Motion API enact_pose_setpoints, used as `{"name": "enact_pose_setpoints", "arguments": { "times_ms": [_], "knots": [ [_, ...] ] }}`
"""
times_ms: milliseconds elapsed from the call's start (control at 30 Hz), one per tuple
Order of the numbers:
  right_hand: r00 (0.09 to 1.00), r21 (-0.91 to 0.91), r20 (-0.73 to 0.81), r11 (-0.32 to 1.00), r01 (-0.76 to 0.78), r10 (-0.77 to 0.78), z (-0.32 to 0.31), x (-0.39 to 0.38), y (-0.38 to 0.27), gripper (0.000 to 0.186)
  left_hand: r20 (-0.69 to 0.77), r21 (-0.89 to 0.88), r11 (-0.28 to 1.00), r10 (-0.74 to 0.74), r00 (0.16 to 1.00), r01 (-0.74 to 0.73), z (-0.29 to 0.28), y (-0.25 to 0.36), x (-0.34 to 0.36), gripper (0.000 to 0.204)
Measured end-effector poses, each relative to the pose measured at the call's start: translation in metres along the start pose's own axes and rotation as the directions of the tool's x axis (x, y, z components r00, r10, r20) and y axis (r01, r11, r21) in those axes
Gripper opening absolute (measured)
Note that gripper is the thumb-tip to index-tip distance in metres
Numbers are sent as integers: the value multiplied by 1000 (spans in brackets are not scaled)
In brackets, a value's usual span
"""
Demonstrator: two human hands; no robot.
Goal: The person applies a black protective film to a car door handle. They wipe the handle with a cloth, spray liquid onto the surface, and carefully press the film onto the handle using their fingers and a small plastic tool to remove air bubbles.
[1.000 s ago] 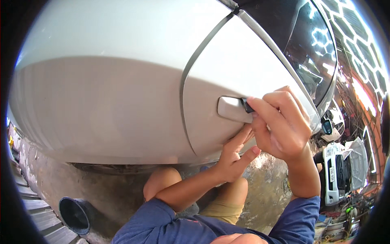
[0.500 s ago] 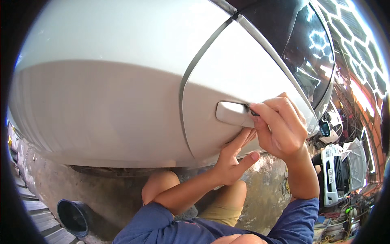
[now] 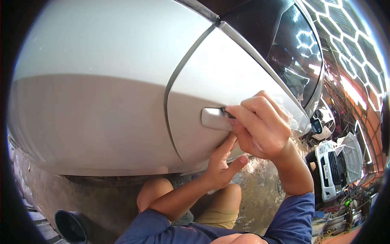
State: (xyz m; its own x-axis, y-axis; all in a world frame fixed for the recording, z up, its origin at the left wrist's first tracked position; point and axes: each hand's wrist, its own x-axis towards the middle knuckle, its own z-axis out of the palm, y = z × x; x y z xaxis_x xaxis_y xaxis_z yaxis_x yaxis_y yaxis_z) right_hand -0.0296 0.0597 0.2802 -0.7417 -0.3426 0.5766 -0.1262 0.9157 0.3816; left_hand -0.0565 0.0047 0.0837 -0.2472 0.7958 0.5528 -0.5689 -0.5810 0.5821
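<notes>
A silver-white car door [image 3: 207, 69] fills much of the view, with its handle [image 3: 213, 118] at centre right. My right hand [image 3: 260, 126] pinches a small black piece [image 3: 228, 114] at the handle's right end; its fingertips partly hide that piece. Below the handle, my left hand [image 3: 221, 164] rests its fingers against the door, thumb spread apart, fingertips partly hidden behind my right hand. A curved panel gap [image 3: 166, 101] runs left of the handle, and a dark tinted window [image 3: 292, 53] sits above.
A dark bucket [image 3: 71, 223] stands on the stained concrete floor [image 3: 101, 203] at lower left. My bent knees are under the door. At right are another car's white front [image 3: 329, 171], cluttered cables and tools [image 3: 337, 215], and hexagonal ceiling lights [image 3: 349, 40].
The door, handle and both hands appear shifted left and slightly down in the view. The black piece shows less than a second ago, more covered by my right fingers.
</notes>
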Motion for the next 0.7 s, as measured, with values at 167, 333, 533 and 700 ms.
{"name": "enact_pose_setpoints", "arguments": {
  "times_ms": [167,333,533,700],
  "knots": [
    [1000,-18,-12,1000,-17,17,0,-4,2,27,23,-11,984,180,983,-180,4,4,4,79],
    [1000,2,17,1000,16,-16,2,1,2,30,29,-22,996,87,996,-86,-2,2,0,80],
    [1000,7,-11,1000,29,-29,5,5,-1,31,38,-29,996,83,996,-82,-2,-4,-2,81],
    [1000,-63,20,998,-5,6,-4,-12,5,32,37,-23,989,145,989,-145,-1,-3,1,82]
  ]
}}
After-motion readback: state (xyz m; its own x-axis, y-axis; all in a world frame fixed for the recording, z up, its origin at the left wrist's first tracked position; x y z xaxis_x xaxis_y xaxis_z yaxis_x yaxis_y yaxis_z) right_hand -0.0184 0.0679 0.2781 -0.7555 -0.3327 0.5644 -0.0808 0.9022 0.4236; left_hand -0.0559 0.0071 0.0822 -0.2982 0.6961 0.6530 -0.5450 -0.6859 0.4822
